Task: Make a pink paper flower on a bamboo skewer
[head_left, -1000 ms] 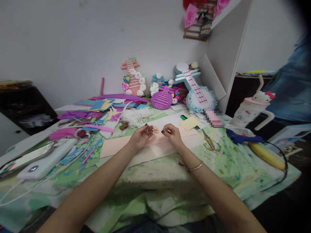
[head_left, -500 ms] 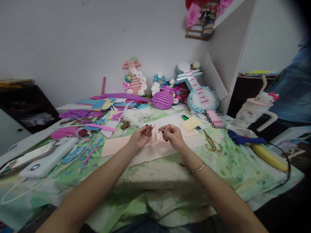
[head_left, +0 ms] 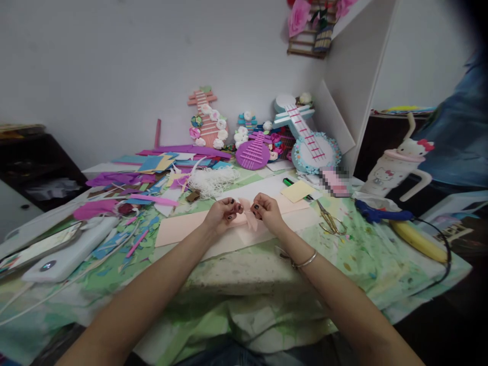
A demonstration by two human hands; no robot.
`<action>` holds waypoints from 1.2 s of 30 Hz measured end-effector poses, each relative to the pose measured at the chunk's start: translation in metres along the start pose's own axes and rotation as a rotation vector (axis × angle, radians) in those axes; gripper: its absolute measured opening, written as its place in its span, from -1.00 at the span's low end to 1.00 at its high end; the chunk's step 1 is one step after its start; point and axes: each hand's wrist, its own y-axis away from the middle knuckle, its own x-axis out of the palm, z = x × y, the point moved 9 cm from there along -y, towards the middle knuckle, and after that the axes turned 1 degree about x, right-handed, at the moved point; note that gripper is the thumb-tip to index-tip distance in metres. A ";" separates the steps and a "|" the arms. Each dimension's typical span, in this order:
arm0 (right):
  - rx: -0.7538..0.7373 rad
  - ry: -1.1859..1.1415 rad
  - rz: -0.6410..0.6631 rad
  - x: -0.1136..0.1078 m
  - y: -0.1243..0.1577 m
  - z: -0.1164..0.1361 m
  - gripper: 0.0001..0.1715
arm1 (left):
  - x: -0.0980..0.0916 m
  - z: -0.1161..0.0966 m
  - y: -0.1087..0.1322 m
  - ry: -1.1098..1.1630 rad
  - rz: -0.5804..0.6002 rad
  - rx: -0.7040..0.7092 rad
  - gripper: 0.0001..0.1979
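Between my hands stands a small pale pink piece of craft paper or foam (head_left: 251, 221), narrowed at its middle like a bow. A thin white string (head_left: 246, 211) runs across that narrow middle. My left hand (head_left: 224, 215) is closed in a pinch on one side of the string. On the other side, my right hand (head_left: 266, 211) pinches it too, thumb and fingertips together. Under both hands lies a long pale pink strip (head_left: 179, 230) on a white sheet (head_left: 219, 248). Just behind my left hand sits a tangled heap of white string (head_left: 213, 181).
Gold scissors (head_left: 331, 221), a yellow card (head_left: 298, 191) and a green marker (head_left: 288, 181) lie to the right. Farther right are a blue glue gun (head_left: 381, 212) and a tumbler (head_left: 391, 173). Paper scraps, a phone (head_left: 46, 246) and a white power bank (head_left: 70, 251) crowd the left.
My fingers have closed into pinches on both sides of the pink piece, which has turned from upright to tilted and looks cinched. The view has shifted slightly.
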 end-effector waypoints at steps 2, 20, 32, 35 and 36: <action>0.016 0.051 -0.032 -0.001 0.000 -0.003 -0.85 | -0.001 -0.001 -0.001 -0.057 -0.005 0.037 -0.88; 0.000 0.491 -0.435 -0.093 0.001 0.025 -0.82 | -0.045 -0.013 -0.026 -0.466 -0.223 0.193 -0.78; 0.777 1.656 -0.406 -0.256 0.079 0.035 -0.62 | -0.045 -0.022 -0.025 -0.542 -0.185 0.200 -0.80; 0.836 1.618 -0.332 -0.258 0.079 0.032 -0.74 | -0.042 -0.024 -0.024 -0.545 -0.165 0.206 -0.79; 0.839 1.599 -0.292 -0.257 0.076 0.031 -0.78 | -0.042 -0.025 -0.024 -0.546 -0.161 0.209 -0.79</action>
